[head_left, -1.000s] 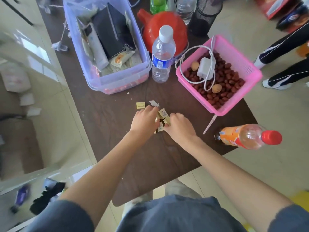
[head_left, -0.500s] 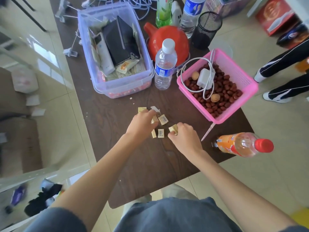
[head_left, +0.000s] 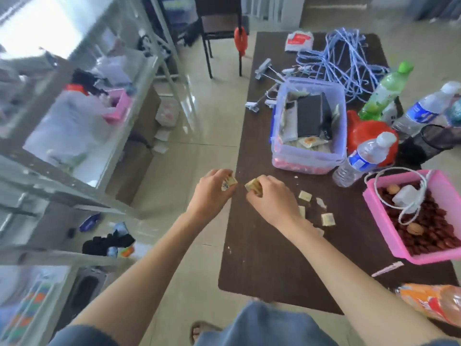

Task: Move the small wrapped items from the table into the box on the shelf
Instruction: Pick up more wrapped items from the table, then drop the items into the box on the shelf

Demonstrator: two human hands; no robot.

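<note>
Small wrapped items (head_left: 305,196) are split between my hands and the dark table (head_left: 274,275). My left hand (head_left: 212,192) is clenched around a wrapped piece (head_left: 229,182) at the table's left edge. My right hand (head_left: 270,199) grips a second wrapped piece (head_left: 253,185) just beside it, above the tabletop. Three loose pieces remain on the table to the right of my right hand: one at its knuckles, one partly hidden behind the wrist, and one (head_left: 327,219) farther right.

Containers, moving outward:
- Clear plastic bin (head_left: 309,164): sits beyond the loose pieces; holds a black flat object (head_left: 310,116), pale packets and red contents at the bottom.
- Pink basket (head_left: 399,245): at the right edge; holds dark red fruits (head_left: 434,236), two brown nuts, a white charger (head_left: 405,197) and its cable.
- Black mesh cup (head_left: 434,141): behind the basket; contents cannot be determined.

The shelf unit (head_left: 82,193) stands left of the table; a pink box (head_left: 117,108) is visible on it, blurred.
</note>
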